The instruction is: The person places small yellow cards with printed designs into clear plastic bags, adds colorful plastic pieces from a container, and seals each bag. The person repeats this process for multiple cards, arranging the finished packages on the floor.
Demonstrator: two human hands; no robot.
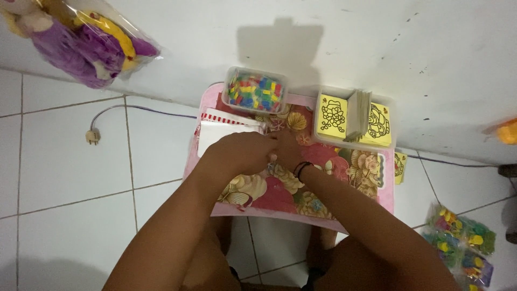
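My left hand and my right hand meet over the middle of a small pink table with a floral top. Their fingers are curled together around something small; what it is stays hidden between them. A black band circles my right wrist. Just left of my left hand lies white paper with a red-striped edge. Behind the hands stands a clear tub of small coloured blocks.
A clear box with yellow picture cards sits at the table's back right, by the white wall. A bagged purple and yellow plush toy hangs top left. A plug and cable lie on the tiled floor. Bagged colourful pieces lie bottom right.
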